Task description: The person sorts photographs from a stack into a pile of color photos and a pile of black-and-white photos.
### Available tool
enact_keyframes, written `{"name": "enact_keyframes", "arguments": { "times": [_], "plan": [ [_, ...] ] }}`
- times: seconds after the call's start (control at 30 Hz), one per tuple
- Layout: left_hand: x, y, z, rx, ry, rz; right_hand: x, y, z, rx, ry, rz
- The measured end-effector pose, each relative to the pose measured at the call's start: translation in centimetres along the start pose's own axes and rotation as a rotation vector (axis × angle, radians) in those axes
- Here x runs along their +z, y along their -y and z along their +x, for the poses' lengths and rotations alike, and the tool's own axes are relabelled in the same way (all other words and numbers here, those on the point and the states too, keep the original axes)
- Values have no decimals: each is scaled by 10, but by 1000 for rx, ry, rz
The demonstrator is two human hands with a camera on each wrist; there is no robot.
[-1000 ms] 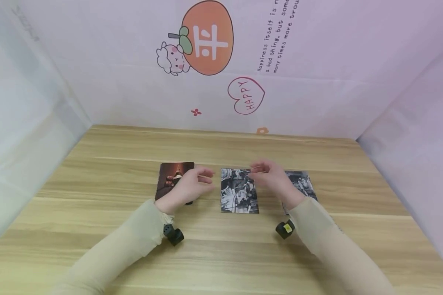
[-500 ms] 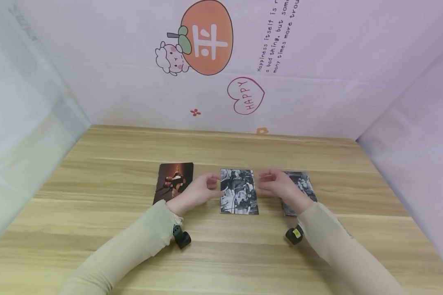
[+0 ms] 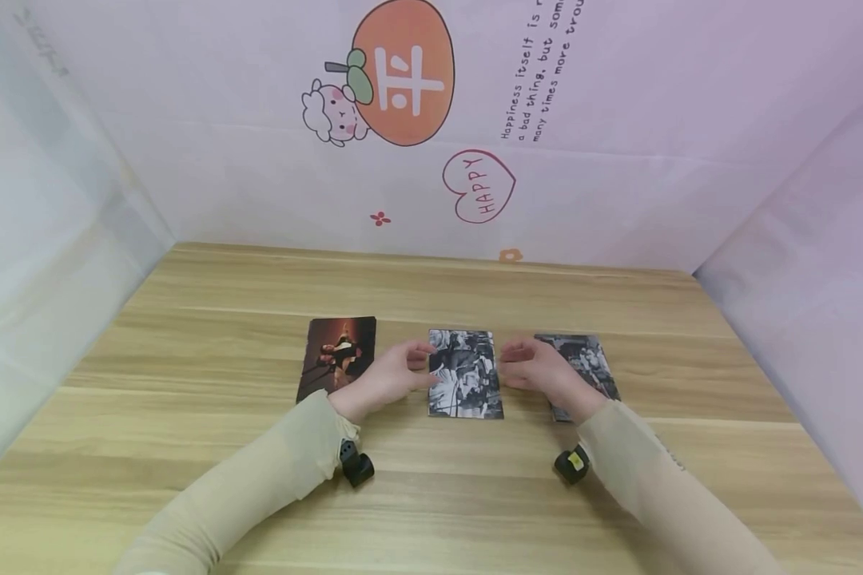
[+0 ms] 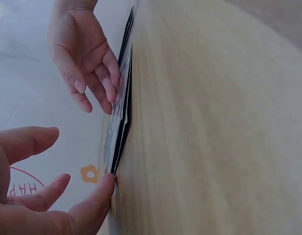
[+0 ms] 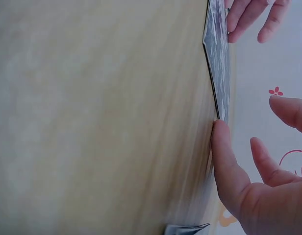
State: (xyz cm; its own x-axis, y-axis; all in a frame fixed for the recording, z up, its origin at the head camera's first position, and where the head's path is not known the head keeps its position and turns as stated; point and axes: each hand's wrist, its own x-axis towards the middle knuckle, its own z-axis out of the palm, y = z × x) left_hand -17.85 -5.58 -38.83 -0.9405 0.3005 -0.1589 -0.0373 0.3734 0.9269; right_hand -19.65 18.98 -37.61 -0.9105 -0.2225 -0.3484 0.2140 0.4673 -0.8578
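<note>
A small stack of black-and-white picture cards (image 3: 467,383) lies flat between my two hands; its layered edge shows in the left wrist view. My left hand (image 3: 391,375) is at the stack's left side, fingers loosely bent and apart, one fingertip (image 4: 108,178) touching the edge. On the opposite side, my right hand (image 3: 542,371) has its fingers spread, with one fingertip (image 5: 219,126) right at the card edge. Neither hand grips a card. A dark red picture card (image 3: 341,351) lies left of the left hand. Another black-and-white card pile (image 3: 591,359) is partly hidden behind the right hand.
The wooden table (image 3: 431,495) runs back to a printed white cloth (image 3: 590,208), with cloth sides at left and right. Black wrist cameras, the left one (image 3: 357,467) and the right one (image 3: 570,465), hang just above the tabletop.
My left hand has moved right, from beside the red card to the middle stack. My right hand has come off the stack's far corner to its right edge. The cards have barely shifted.
</note>
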Motion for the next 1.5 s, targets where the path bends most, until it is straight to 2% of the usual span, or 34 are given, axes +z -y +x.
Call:
{"name": "enact_keyframes", "arguments": {
  "times": [0.6,0.8,1.0,1.13,1.3,1.5],
  "plan": [
    [3,-1,3,13,-3,-14,4,-1,1,-43,-8,15],
    [3,2,2,5,-2,-14,5,1,-2,-45,-49,1],
    [2,1,2,9,-39,-7,7,3,-2,-45,-89,41],
    [2,2,1,19,-75,-11,9,1,-1,-72,-116,26],
    [0,3,1,22,-97,-53,14,1,1,-80,-124,52],
    [0,0,1,42,-92,-155,10,2,-2,-67,-102,92]
  ]
}}
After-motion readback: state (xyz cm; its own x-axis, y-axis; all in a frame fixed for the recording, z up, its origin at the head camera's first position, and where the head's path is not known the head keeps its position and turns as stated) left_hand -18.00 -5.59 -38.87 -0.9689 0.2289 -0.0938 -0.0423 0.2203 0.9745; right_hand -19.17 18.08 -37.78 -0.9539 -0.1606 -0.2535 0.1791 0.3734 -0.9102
